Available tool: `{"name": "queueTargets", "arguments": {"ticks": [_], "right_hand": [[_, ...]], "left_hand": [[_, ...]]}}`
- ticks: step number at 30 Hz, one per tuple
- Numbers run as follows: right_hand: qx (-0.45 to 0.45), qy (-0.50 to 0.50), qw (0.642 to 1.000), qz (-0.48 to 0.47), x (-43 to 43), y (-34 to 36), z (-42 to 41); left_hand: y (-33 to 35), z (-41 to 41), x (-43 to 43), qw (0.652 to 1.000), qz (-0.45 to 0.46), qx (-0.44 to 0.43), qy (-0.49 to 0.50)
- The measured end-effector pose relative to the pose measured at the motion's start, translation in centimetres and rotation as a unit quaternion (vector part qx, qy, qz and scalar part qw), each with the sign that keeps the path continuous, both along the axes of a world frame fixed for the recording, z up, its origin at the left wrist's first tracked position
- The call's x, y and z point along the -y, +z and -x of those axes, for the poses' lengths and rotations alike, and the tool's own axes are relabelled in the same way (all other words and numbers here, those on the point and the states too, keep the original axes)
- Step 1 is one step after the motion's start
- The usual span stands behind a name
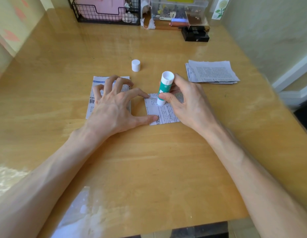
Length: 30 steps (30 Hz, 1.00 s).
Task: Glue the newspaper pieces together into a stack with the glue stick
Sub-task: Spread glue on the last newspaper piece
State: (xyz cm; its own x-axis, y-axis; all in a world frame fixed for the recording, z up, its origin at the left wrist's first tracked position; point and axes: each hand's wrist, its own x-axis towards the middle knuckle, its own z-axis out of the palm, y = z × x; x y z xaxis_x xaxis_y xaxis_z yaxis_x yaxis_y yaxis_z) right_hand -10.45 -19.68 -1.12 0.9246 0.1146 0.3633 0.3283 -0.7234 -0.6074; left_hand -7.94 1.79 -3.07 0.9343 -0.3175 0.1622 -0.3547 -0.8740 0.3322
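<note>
Under your left hand (113,107) lies one newspaper piece (93,103). That hand is spread wide, thumb and index fingertip pinning the left edge of the centre piece (166,114). Beyond your hands stands the cap (136,65) (off, upright). Your right hand (188,103) grips the glue stick (164,88), tip down on the centre piece. Further right, beyond that hand, sits the pile of pieces (212,72).

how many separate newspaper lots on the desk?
3. One printed newspaper piece at centre under the green-and-white glue stick; one newspaper lot beneath the left hand; one loose newspaper stack at far right. Sheets inside the lots may be hidden.
</note>
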Motion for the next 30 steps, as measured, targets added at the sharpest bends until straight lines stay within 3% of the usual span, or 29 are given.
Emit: {"name": "queueTargets", "arguments": {"ticks": [30], "right_hand": [[-0.037, -0.058, 0.997, 0.022, 2.4, 0.7, 0.6]], "left_hand": [[-0.4, -0.2, -0.3, 1.000, 0.013, 0.000, -0.013]]}}
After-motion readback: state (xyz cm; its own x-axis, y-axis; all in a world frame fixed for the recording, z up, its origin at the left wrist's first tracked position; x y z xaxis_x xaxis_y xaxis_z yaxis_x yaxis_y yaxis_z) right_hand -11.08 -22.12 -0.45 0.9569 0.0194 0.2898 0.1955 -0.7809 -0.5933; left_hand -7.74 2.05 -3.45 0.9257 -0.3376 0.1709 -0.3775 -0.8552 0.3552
